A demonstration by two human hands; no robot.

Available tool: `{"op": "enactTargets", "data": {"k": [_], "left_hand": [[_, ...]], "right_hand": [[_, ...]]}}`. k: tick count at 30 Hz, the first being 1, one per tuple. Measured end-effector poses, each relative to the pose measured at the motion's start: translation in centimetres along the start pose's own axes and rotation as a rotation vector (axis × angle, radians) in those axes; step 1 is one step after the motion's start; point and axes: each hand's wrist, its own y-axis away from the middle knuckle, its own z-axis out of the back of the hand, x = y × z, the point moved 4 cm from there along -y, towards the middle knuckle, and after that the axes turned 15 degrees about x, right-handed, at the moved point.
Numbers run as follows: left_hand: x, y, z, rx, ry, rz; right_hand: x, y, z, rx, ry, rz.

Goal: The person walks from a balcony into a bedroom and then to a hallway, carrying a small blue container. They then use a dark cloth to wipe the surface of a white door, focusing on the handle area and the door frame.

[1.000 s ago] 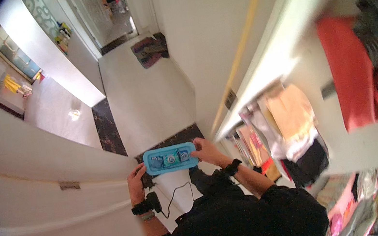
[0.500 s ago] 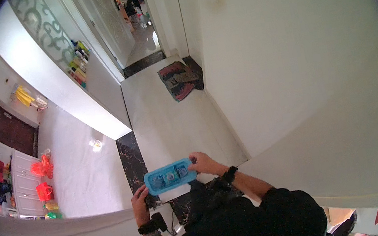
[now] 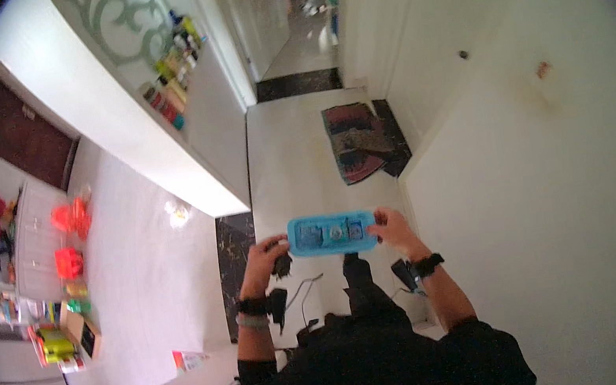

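Observation:
A shallow light-blue rectangular tray (image 3: 335, 251) is held level in front of my body, over the pale floor. Inside it sit several small bluish items (image 3: 336, 232), too blurred to name. My left hand (image 3: 261, 262) grips the tray's left end, while my right hand (image 3: 393, 231) is closed on its right end with the fingers at the rim. Each wrist wears a black strap with a dark block. A dark shape (image 3: 281, 267) shows just below my left fingers; I cannot tell what it is.
Ahead lies a dark patterned mat (image 3: 355, 142), near a doorway with a black threshold (image 3: 298, 84). A white partition (image 3: 129, 115) stands at left, bottles (image 3: 177, 61) on its ledge. A white wall (image 3: 535, 222) runs along the right. Red bags (image 3: 71, 218) sit farther left.
My view has turned left and moved forward, so the doorway and mat now appear farther right. The tray, tilted before, is now straight across, still between both hands.

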Motion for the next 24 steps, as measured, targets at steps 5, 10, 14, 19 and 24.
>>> {"op": "enactTargets", "data": {"k": [5,10,14,19,24], "left_hand": [[-3.7,-9.6,5.2,-0.162,0.081,-0.071],[-8.5,-17.2,10.1,-0.298,0.252,-0.054],[-11.1,-22.8,14.7,-0.375,0.300,-0.063],[-14.0,-30.6,22.3,-0.362,0.449,-0.151],[-15.9,-37.2,30.1,-0.486,0.443,-0.187]], "right_hand": [[6.4,-15.0,5.7,0.091,0.166,0.097],[14.0,-29.8,9.3,0.233,0.389,0.172],[18.5,-41.3,10.0,0.293,0.520,0.210],[22.8,-55.7,9.5,0.365,0.496,0.223],[26.6,-67.6,7.1,0.385,0.535,0.276]]}}
